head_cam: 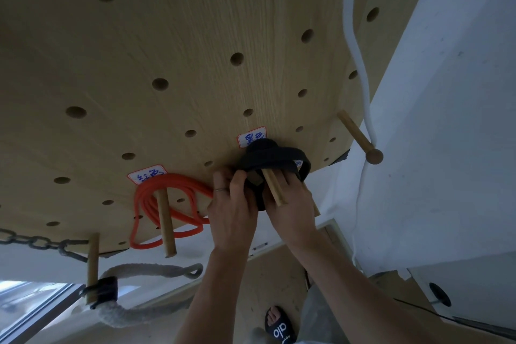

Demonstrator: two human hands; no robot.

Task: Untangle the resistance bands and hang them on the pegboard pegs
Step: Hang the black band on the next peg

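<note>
At 6 o'clock, lowest in view, a foot in a black slide sandal [280, 325] is seen on a brown floor. Both forearms are raised from 6 o'clock toward the centre and converge at the pegboard [178, 45].

The left hand [233, 211] is held with its back to the camera; a ring is worn on one finger. Its fingers are curled onto the left part of the black band [275, 158]. The right hand [290, 204] is placed just beside it at 3 o'clock, fingers spread and bent under the band's right part; a wooden peg [275, 187] is seen passing between these fingers. The black band is looped round this peg, close against the board, and is gripped by both hands. A white label with blue handwriting [251, 137] is partly covered by the band at its 11 o'clock.

At 9 o'clock of the hands, an orange band [167, 204] is hung in several coils over a second peg [165, 223], below another label [147, 174].

At 8 o'clock, a third peg [92, 265] is seen carrying a dark chain [39, 241] and a thick grey rope [131, 313].

At 2 o'clock, a knobbed peg [358, 137] is seen projecting from the board edge, with a white cord [360, 64] running down behind it along the white wall [446, 120].
</note>
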